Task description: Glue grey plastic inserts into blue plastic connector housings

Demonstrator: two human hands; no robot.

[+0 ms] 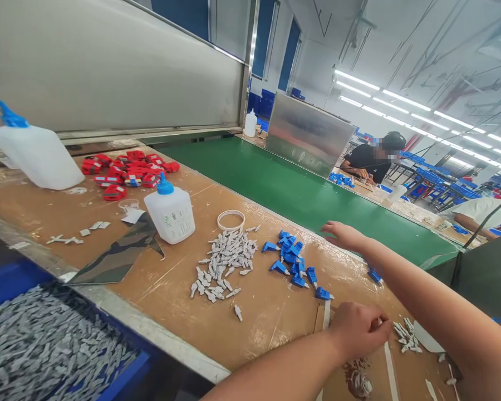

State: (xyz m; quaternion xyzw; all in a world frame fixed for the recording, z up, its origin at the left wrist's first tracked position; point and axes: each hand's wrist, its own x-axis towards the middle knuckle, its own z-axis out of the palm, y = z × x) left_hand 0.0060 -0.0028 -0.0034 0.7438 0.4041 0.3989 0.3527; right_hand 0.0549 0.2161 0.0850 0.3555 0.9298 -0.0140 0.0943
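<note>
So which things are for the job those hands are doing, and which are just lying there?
Probably the job's, near the left hand and right hand:
- blue plastic blocks with pale tips
- small grey plastic pieces

Perhaps just lying about, farther off:
- red plastic blocks
- white plastic bottles with blue tops
- camouflage-patterned sheet
- round cream-coloured ring

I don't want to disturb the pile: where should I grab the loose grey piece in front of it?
Probably pinch the loose grey piece across its long sides, from above and the near side: it lies flat, slim and lengthwise, apart from the grey pile.
</note>
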